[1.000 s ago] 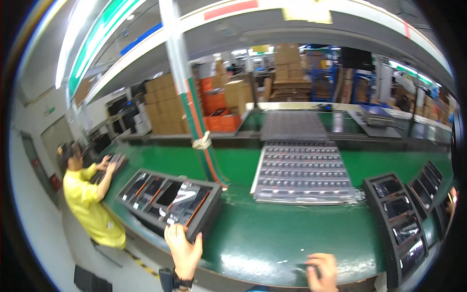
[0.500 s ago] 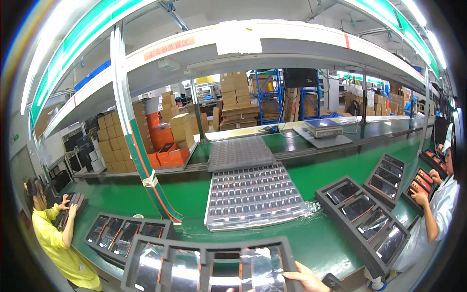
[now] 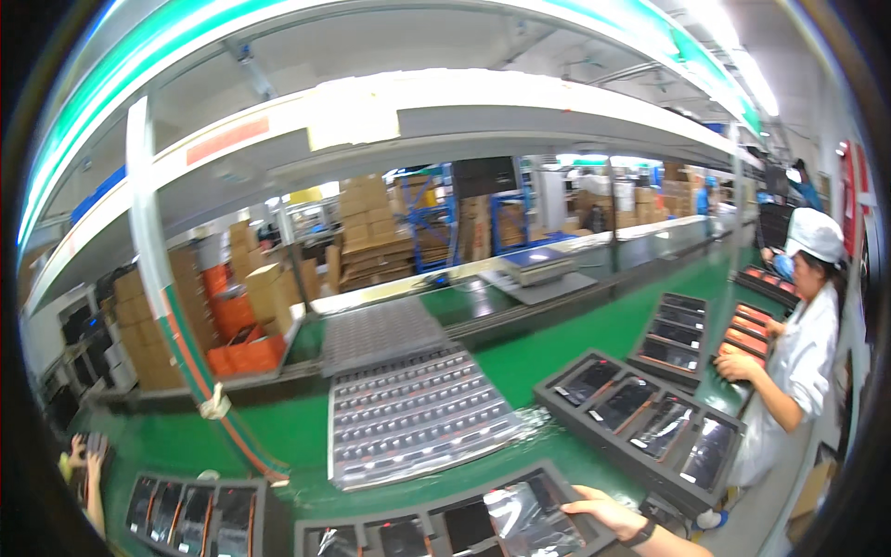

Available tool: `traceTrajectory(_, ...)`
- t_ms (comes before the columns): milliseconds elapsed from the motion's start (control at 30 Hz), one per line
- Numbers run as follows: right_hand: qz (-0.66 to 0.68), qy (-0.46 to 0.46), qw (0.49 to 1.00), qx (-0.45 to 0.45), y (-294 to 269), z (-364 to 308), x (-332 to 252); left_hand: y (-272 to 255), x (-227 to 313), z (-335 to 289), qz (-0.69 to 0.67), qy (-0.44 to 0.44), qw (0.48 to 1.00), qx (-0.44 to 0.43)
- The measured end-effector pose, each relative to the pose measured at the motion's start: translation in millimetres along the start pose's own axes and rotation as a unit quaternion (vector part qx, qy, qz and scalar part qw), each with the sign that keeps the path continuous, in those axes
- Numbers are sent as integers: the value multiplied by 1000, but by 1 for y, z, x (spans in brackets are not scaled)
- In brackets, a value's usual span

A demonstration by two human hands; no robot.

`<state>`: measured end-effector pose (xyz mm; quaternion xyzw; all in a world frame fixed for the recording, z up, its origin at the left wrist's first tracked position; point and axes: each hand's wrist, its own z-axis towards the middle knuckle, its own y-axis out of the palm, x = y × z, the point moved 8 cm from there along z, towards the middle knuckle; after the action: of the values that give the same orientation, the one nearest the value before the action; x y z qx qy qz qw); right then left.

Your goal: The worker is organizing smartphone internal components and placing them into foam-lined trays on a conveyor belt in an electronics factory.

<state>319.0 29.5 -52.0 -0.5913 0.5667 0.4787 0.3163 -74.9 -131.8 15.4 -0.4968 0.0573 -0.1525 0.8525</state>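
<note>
Black tray (image 3: 435, 525) is at the worktop's (image 3: 306, 497) near edge, right rim pinched by the right hand (image 3: 601, 512); the unseen left hand's fingers I can't judge. Level carrying should best protect the dark panels (image 3: 404, 537).

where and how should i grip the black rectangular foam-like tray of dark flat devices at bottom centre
Hold the tray by the outer walls of its short ends, probably one hand from each side: it is long, and its thick rim frames the devices. The right hand holds its right end.
</note>
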Motion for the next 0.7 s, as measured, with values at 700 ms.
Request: traceTrajectory(700,-88,-291,938,163,-11,157,-47,42,-135,8,-647,-427,621,116)
